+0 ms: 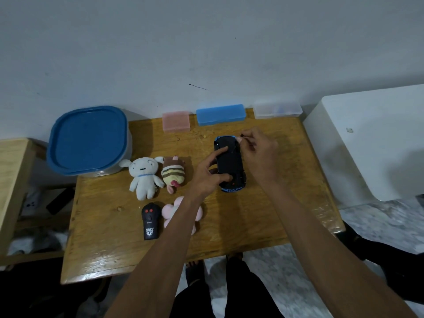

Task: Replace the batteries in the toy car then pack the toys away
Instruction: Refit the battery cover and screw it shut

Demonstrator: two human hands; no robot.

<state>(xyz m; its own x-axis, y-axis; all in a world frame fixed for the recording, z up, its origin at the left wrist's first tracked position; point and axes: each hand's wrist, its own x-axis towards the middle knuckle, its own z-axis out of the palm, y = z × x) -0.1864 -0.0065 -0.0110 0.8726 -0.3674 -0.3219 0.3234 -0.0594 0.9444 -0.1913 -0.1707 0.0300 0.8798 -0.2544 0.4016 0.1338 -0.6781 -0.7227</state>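
A blue toy car [230, 162] lies upside down on the wooden table [252, 226], its black underside facing up. My left hand [210, 174] grips the car's left side, with the forefinger stretched over the underside. My right hand [259, 154] rests on the car's right side and pinches a small dark thing [242, 135] at the car's far end; I cannot tell what it is. The black remote control [150, 221] lies near the table's front left.
A white plush [143, 177], a striped plush [173, 175] and a pink plush [171, 213], partly under my left forearm, lie left of the car. A blue-lidded tub [89, 141] stands at far left. Pink [176, 121], blue [220, 114] and clear [277, 109] cases line the wall.
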